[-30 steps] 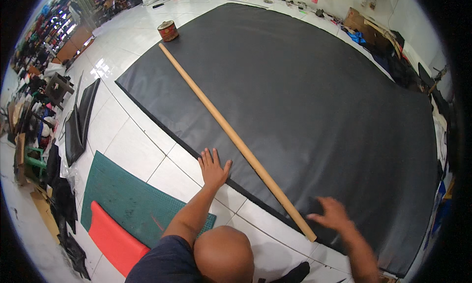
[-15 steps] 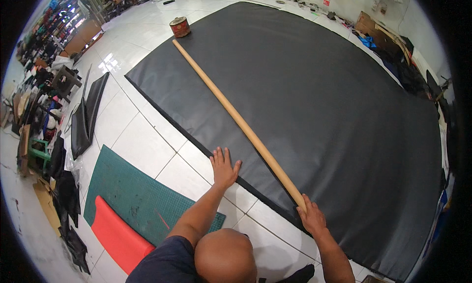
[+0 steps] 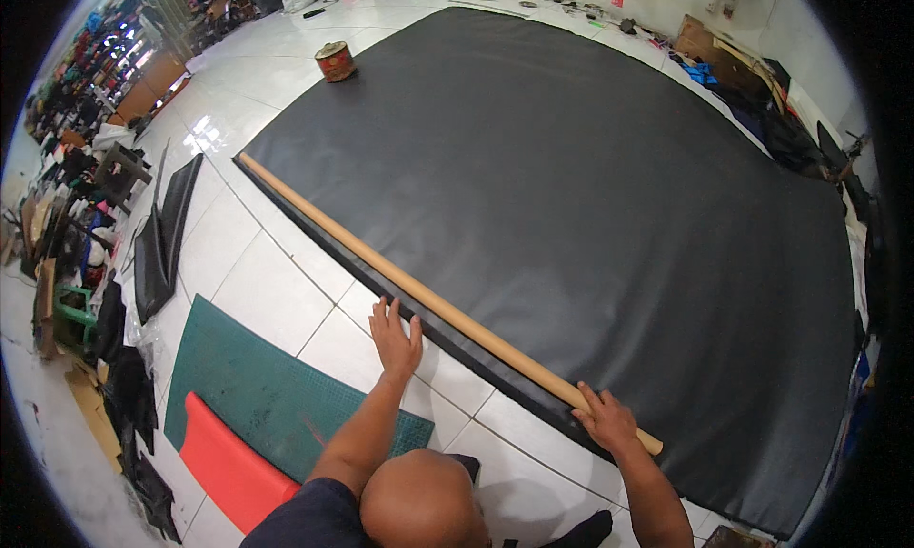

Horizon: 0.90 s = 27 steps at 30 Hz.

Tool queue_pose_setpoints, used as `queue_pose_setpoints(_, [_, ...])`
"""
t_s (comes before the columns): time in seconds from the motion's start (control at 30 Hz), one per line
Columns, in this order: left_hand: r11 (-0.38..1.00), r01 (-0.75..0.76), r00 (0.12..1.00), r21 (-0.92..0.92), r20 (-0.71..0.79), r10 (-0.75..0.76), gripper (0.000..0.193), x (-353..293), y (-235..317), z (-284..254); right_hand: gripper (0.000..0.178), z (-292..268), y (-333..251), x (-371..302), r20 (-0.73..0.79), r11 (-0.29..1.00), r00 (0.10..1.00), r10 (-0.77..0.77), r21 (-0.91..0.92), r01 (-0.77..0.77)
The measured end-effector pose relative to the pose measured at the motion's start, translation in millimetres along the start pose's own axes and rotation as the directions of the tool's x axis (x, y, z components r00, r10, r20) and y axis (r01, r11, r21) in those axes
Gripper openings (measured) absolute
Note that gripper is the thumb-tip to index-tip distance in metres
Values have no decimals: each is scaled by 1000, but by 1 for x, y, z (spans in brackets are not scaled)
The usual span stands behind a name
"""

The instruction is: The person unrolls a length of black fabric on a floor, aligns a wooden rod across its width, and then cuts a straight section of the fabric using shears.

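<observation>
A long tan cardboard tube (image 3: 419, 291) lies along the near edge of a large black leatherette sheet (image 3: 571, 196). My right hand (image 3: 607, 420) is over the tube close to its right end, fingers curled across the top, with a short stub showing beyond the hand. My left hand (image 3: 396, 338) has its fingers spread and holds nothing. It is by the sheet's near edge, just short of the tube; whether the fingertips touch the edge I cannot tell.
A rusty red can (image 3: 335, 62) stands on the sheet's far left edge. At lower left lie a green cutting mat (image 3: 267, 367) and red sheet material (image 3: 224, 458). Folded black pieces (image 3: 169, 239) rest on the white tiles (image 3: 262, 281). Clutter lines the left wall.
The tube has swung and shifted toward me, from slanting across the sheet to lying along its near edge. Its right end now sticks out past my right hand. My left hand moved slightly left.
</observation>
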<state>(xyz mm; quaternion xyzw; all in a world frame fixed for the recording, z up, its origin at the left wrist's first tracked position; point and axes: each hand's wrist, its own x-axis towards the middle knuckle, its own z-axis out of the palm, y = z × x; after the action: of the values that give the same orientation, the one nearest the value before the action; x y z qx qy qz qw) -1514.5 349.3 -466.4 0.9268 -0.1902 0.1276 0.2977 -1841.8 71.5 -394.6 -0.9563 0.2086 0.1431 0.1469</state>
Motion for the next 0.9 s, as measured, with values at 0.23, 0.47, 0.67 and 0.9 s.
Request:
queue_pose_setpoints(0.23, [969,-211,928,125,336,159,84,18,49,41,60,13,71,-22,-232,978,951,205,4,-210])
queue_pose_setpoints(0.47, [949,-261,894,176,414,169,89,13,51,49,55,-10,91,-14,-213,785,764,609,298,-543])
queue_pose_setpoints(0.67, [946,-277,895,170,405,189,89,9,53,49,54,8,123,-47,-178,506,492,852,520,-688])
queue_pose_setpoints(0.9, [944,-288,885,163,421,198,82,10,56,44,62,41,149,-93,-206,365,301,931,541,-758])
